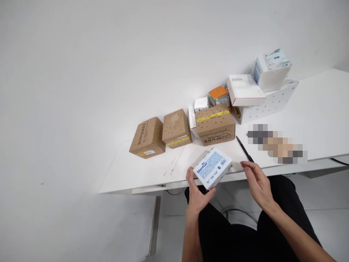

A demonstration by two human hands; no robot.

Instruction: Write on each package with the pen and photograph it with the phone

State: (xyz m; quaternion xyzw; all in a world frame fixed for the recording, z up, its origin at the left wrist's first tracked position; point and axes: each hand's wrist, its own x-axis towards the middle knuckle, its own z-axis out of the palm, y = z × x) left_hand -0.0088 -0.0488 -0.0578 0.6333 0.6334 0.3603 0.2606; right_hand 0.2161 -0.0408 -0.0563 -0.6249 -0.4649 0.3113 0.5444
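My left hand (196, 191) grips a white pack with blue "Manhua" print (212, 167) at its lower left corner, holding it tilted at the near edge of the white table (313, 120). My right hand (256, 182) hovers just right of the pack, fingers spread and holding nothing, a small gap between them. A black pen-like tool (244, 148) lies on the table just above my right hand.
Three brown cardboard boxes (148, 138) (176, 128) (215, 124) stand in a row behind the pack. Further back right are an orange-topped box (219, 95), a white box (244, 89), a tissue pack (271, 69) and a dotted white carton (269, 103). A blurred patch sits at the right.
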